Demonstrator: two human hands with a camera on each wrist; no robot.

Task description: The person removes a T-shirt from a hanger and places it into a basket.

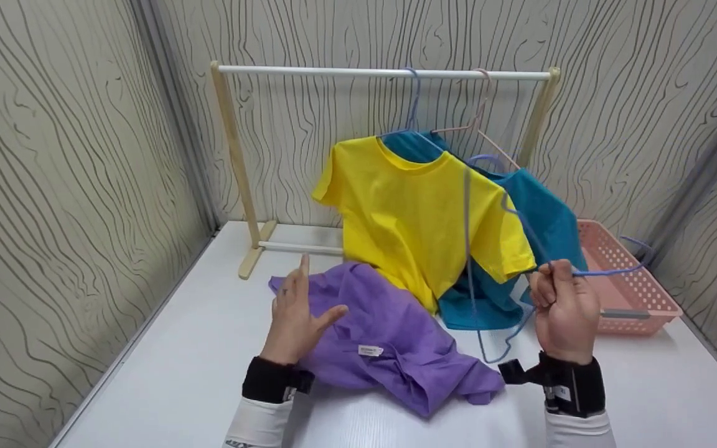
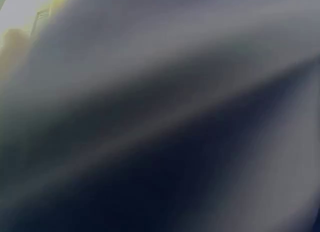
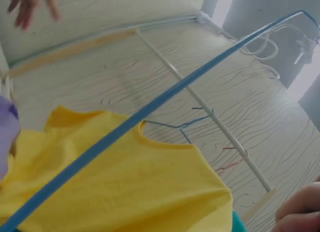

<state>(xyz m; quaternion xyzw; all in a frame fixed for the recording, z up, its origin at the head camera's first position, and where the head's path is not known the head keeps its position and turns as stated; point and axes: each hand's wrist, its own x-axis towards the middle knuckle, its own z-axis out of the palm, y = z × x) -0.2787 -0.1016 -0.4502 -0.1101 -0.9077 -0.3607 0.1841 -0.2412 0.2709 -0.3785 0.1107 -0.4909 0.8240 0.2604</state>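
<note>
In the head view my right hand (image 1: 567, 311) pinches a blue clothes hanger (image 1: 610, 272). The hanger's hook sticks out to the right and its long frame slants across the front of a yellow T-shirt (image 1: 408, 205). The hanger's bar (image 3: 150, 108) also crosses the right wrist view. My left hand (image 1: 293, 317) has its fingers extended and thumb spread, over the left side of a crumpled purple T-shirt (image 1: 389, 311) on the table. A white label (image 1: 370, 350) shows at its neck. Blurred dark surfaces fill most of the left wrist view.
A rack with a white rail (image 1: 321, 71) and wooden legs stands at the back. The yellow T-shirt hangs there on a blue hanger (image 1: 414, 102), before a teal T-shirt (image 1: 545, 205) on a pink hanger (image 1: 480, 112). A pink basket (image 1: 635, 305) sits at the right of the white table (image 1: 165, 348).
</note>
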